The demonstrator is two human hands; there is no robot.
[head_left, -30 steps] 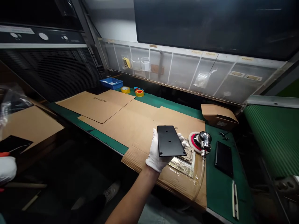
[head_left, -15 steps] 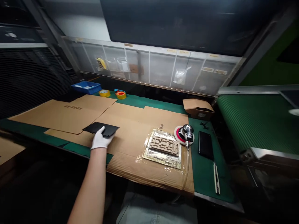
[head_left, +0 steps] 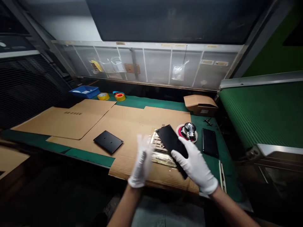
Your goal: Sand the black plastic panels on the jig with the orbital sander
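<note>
My right hand (head_left: 196, 165), in a white glove, grips a flat black rectangular panel (head_left: 170, 142) by its right edge. The panel is tilted above a beige slotted block (head_left: 158, 145) on a taped base plate (head_left: 163, 158), partly hiding both. My left hand (head_left: 142, 162), gloved too and blurred by motion, is just left of the block, its fingers stretched upward with nothing in them. A second black panel (head_left: 108, 142) lies on the cardboard (head_left: 129, 121), left of that hand. Behind the right hand sits a round power sander (head_left: 189, 130) with a red and white pad.
At the right lie another black panel (head_left: 210, 142) and a pale, slim tool (head_left: 222, 176). A small cardboard box (head_left: 200, 105) stands behind. Tape rolls (head_left: 103, 96) and a blue tray (head_left: 85, 92) are at the back left. A green conveyor belt (head_left: 262, 110) runs along the right.
My left hand has let go of a black panel, now flat on the cardboard, and moved right. My right hand has come into view holding another panel over the block.
</note>
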